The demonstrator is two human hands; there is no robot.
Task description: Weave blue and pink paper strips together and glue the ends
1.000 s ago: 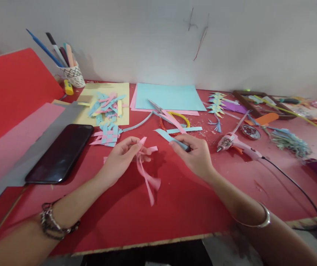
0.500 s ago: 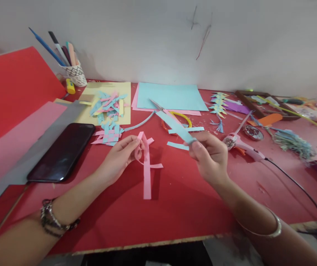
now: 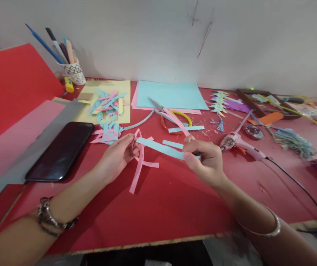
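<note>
From my remote seat, I saw the left hand [image 3: 116,157] pinching the crossing of the pink strips [image 3: 139,162], their tails trailing onto the red table [image 3: 175,207]. The right hand [image 3: 206,160] was closed on one end of a blue strip [image 3: 161,147], its far tip reaching the pink strips at the left fingers. I judged the weaving barely begun: only a few pink strips were crossed and the blue one was not yet threaded. Just beyond lay loose blue strips [image 3: 186,129], scissors [image 3: 164,111] and a glue gun [image 3: 241,143]. Farther left sat a finished woven patch [image 3: 108,135], a phone [image 3: 61,151] and a heap of cut strips [image 3: 107,103]; blue paper [image 3: 172,96] lay by the wall.
</note>
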